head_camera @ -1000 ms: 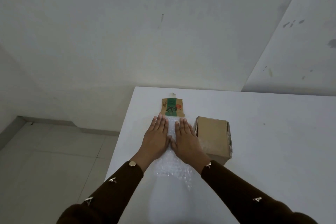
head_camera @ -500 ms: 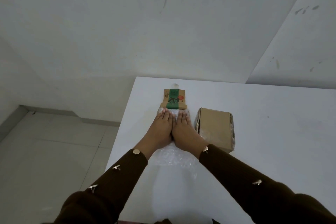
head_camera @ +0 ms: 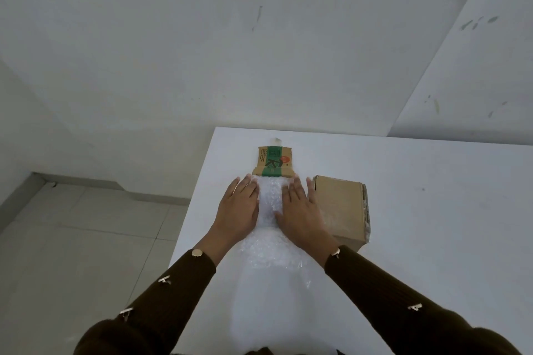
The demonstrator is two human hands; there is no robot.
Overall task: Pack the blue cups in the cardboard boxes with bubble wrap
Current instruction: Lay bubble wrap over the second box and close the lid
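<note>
A long strip of clear bubble wrap lies on the white table, running from my body to a cardboard box flap printed green. My left hand and my right hand both press flat on the wrap, palms down, fingers stretched, a strip of wrap showing between them. A closed plain cardboard box stands just right of my right hand, touching its edge. No blue cup is visible; whatever lies under the wrap and hands is hidden.
The table's left edge runs close beside my left hand, with tiled floor below it. White walls stand behind the table. A small pale tab sticks out beyond the printed flap.
My hands were side by side, touching, half a second ago. They have slid apart sideways over the bubble wrap, uncovering its middle. The boxes have not moved.
</note>
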